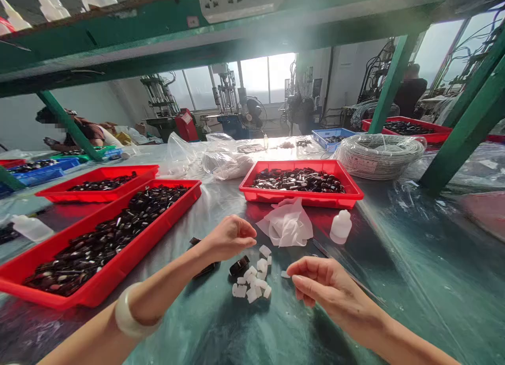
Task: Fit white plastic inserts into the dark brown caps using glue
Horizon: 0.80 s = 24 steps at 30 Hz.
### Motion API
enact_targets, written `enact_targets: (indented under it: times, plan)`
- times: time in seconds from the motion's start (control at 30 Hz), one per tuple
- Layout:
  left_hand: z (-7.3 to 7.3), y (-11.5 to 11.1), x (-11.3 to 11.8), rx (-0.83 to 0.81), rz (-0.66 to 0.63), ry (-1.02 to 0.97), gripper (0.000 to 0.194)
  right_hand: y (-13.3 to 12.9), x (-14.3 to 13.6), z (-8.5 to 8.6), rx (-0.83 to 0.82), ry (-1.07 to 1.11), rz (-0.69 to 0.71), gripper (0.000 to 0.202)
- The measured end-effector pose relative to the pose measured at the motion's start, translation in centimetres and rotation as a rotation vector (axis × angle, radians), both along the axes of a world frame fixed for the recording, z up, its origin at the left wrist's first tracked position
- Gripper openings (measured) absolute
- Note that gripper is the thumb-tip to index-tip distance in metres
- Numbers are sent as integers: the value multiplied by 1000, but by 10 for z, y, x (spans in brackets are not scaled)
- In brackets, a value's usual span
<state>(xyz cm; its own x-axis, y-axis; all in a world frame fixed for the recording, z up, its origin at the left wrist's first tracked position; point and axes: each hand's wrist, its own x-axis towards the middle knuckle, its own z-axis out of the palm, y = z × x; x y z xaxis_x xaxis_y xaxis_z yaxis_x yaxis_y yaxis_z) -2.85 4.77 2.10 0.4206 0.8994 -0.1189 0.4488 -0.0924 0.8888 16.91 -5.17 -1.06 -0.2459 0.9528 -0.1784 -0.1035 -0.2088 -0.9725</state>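
Note:
My right hand (325, 283) pinches a small white translucent piece (284, 274) between thumb and fingertips, just above the table. Left of it lies a loose heap of white block-like pieces (252, 287), with a shiny black plastic part (239, 266) against its upper left side. My left hand (232, 236) is over the far left of the heap, fingers curled in toward the thumb; whatever it may hold is hidden. Beneath my left wrist, more black parts (207, 270) are partly covered by the forearm.
A crumpled white cloth (287, 224) and a white plastic bottle (341, 227) stand before a red tray (302, 199) of black parts. More red trays (98, 296) lie left. A thin metal rod (366, 289) is at right. Green shelf beams (465, 128) cross overhead and right; a wire coil (381, 157) sits behind.

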Motion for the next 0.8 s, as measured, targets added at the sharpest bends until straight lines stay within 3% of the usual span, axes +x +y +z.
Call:
enact_targets:
  times: [0.17,0.3,0.37,0.57,0.7,0.8]
  plan:
    - [-12,-25,-28,54,51,171,16,1,0,-3,7,-56,8,20]
    - [-16,-29,-24,-2,42,178,2,1,2,-8,86,-115,-2,18]
    - [-13,-28,-16,-48,47,134,7,1,5,-10,191,-189,-49,18]
    - [-1,-32,23,-170,65,-135,23,4,23,-7,575,-344,-427,14]
    - [-3,-38,39,-315,96,-460,35,11,33,-4,722,-341,-675,16]
    - [-8,-40,41,-359,107,-566,36,18,38,-3,830,-418,-809,20]
